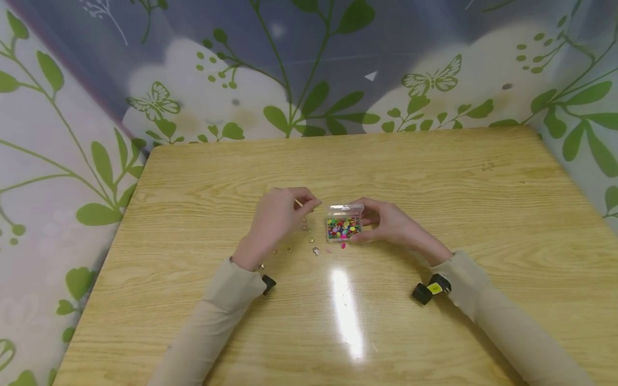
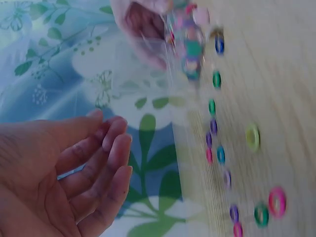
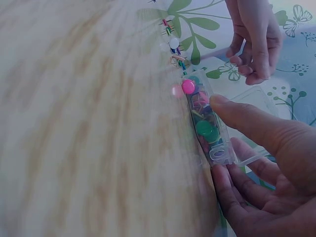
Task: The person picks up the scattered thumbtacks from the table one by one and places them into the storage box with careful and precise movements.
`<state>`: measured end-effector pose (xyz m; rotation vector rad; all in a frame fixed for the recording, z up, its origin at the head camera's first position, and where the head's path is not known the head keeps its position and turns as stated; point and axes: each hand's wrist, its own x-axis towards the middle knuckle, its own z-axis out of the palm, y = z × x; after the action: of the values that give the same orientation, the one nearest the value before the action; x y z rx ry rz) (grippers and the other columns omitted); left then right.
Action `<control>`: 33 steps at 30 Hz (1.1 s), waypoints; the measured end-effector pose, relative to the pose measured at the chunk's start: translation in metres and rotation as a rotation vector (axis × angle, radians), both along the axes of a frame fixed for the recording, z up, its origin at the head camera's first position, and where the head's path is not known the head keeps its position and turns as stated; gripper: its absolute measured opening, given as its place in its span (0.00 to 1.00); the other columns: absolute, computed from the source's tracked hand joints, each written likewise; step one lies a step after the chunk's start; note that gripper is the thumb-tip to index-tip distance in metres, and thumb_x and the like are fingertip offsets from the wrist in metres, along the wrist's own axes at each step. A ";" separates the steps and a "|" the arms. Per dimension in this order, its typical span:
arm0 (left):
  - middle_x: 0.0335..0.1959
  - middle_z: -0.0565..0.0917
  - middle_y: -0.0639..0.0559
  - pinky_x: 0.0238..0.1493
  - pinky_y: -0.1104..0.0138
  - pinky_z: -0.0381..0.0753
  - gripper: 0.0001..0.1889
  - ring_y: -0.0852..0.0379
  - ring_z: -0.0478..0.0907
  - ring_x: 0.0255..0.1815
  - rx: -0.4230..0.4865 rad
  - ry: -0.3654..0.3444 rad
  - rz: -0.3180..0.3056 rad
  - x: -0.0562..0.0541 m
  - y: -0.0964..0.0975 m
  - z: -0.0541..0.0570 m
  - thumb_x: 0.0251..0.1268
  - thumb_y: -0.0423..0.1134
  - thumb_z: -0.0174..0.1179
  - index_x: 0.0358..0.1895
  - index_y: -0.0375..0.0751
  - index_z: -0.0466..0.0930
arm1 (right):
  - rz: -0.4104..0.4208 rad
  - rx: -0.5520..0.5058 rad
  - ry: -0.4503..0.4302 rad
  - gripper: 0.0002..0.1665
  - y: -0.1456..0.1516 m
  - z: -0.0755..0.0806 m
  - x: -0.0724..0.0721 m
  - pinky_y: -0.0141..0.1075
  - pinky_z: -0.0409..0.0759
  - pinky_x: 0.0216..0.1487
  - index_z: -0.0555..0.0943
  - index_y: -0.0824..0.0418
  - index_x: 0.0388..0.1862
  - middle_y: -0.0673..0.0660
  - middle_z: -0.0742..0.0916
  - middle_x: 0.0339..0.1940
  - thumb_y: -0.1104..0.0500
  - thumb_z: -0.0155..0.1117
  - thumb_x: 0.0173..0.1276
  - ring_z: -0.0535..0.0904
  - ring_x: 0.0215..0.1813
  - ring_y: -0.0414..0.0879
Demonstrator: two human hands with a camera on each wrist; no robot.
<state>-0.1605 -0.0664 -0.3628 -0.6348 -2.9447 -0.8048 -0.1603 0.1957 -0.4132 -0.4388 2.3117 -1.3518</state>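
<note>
A small clear plastic box (image 1: 344, 229) with its hinged lid (image 1: 345, 209) raised stands mid-table, filled with colourful thumbtacks (image 3: 203, 127). My right hand (image 1: 390, 221) grips its right side, the thumb lying along the box's edge and the fingers curled behind. Left of the box, my left hand (image 1: 281, 214) hovers above the table with its thumb and index fingertips close together. In the left wrist view, the fingers (image 2: 118, 153) are loosely bent; whether anything small sits between the tips cannot be made out. Beneath it, several loose tacks (image 1: 289, 249) lie spread on the wood.
A pink tack (image 1: 343, 246) lies just in front of the box. The wooden table (image 1: 425, 338) has a bright glare streak near its front. Walls with a printed leaf pattern (image 1: 323, 107) border it at the back and sides.
</note>
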 end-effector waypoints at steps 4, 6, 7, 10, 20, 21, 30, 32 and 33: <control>0.38 0.90 0.53 0.27 0.68 0.78 0.07 0.58 0.83 0.29 -0.014 -0.010 0.053 -0.006 -0.009 -0.002 0.72 0.42 0.64 0.42 0.45 0.88 | -0.004 -0.005 -0.004 0.41 0.000 0.000 0.000 0.50 0.78 0.63 0.74 0.57 0.68 0.61 0.83 0.59 0.58 0.82 0.55 0.82 0.60 0.58; 0.39 0.90 0.52 0.25 0.69 0.76 0.05 0.58 0.82 0.28 -0.040 -0.023 0.064 -0.008 -0.012 -0.005 0.70 0.40 0.65 0.41 0.45 0.88 | -0.003 -0.011 -0.006 0.41 0.000 0.000 0.000 0.50 0.78 0.63 0.74 0.57 0.68 0.61 0.83 0.58 0.59 0.82 0.55 0.82 0.60 0.58; 0.38 0.90 0.51 0.25 0.69 0.76 0.04 0.58 0.82 0.28 -0.054 -0.034 0.064 -0.008 -0.013 -0.007 0.70 0.39 0.66 0.41 0.45 0.88 | -0.002 -0.013 -0.008 0.41 0.000 0.000 0.000 0.50 0.78 0.63 0.74 0.57 0.67 0.61 0.83 0.58 0.59 0.82 0.55 0.82 0.60 0.58; 0.38 0.90 0.51 0.26 0.69 0.78 0.03 0.57 0.83 0.29 -0.101 -0.071 0.051 -0.010 -0.015 -0.013 0.68 0.37 0.67 0.41 0.44 0.88 | 0.001 -0.009 -0.008 0.41 0.000 0.000 0.000 0.51 0.78 0.63 0.74 0.56 0.67 0.61 0.83 0.58 0.58 0.82 0.55 0.82 0.60 0.58; 0.30 0.87 0.54 0.28 0.65 0.77 0.04 0.57 0.79 0.28 -0.164 -0.112 0.056 -0.013 -0.018 -0.025 0.65 0.39 0.70 0.33 0.45 0.86 | -0.005 0.015 0.003 0.41 -0.001 0.000 0.000 0.51 0.77 0.64 0.75 0.56 0.67 0.60 0.84 0.57 0.57 0.82 0.55 0.82 0.60 0.59; 0.29 0.86 0.54 0.27 0.66 0.77 0.04 0.58 0.79 0.27 -0.160 -0.109 0.056 -0.013 -0.018 -0.025 0.65 0.39 0.70 0.33 0.45 0.86 | -0.007 0.014 0.002 0.41 -0.001 0.000 0.000 0.51 0.77 0.64 0.75 0.56 0.67 0.60 0.84 0.57 0.57 0.82 0.55 0.82 0.60 0.58; 0.26 0.85 0.51 0.18 0.70 0.69 0.03 0.59 0.73 0.18 -0.173 -0.075 0.091 -0.012 -0.020 -0.024 0.67 0.33 0.62 0.37 0.40 0.84 | -0.004 0.009 0.006 0.41 -0.001 0.000 0.000 0.51 0.77 0.64 0.74 0.57 0.67 0.61 0.83 0.57 0.58 0.82 0.56 0.82 0.60 0.59; 0.26 0.85 0.51 0.18 0.70 0.68 0.03 0.59 0.73 0.18 -0.173 -0.070 0.106 -0.010 -0.020 -0.021 0.66 0.32 0.61 0.37 0.40 0.84 | -0.004 0.010 0.007 0.41 0.000 0.000 0.000 0.51 0.78 0.64 0.74 0.57 0.67 0.61 0.83 0.57 0.58 0.82 0.56 0.82 0.60 0.59; 0.27 0.86 0.50 0.18 0.70 0.68 0.02 0.59 0.72 0.18 -0.171 -0.073 0.110 -0.010 -0.020 -0.020 0.66 0.32 0.61 0.37 0.40 0.84 | -0.006 0.011 0.007 0.41 0.000 0.000 0.000 0.50 0.78 0.64 0.74 0.57 0.67 0.61 0.83 0.58 0.58 0.82 0.56 0.82 0.60 0.59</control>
<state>-0.1700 -0.0864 -0.3831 -0.4535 -3.1063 -0.5834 -0.1607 0.1957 -0.4131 -0.4339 2.3265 -1.3417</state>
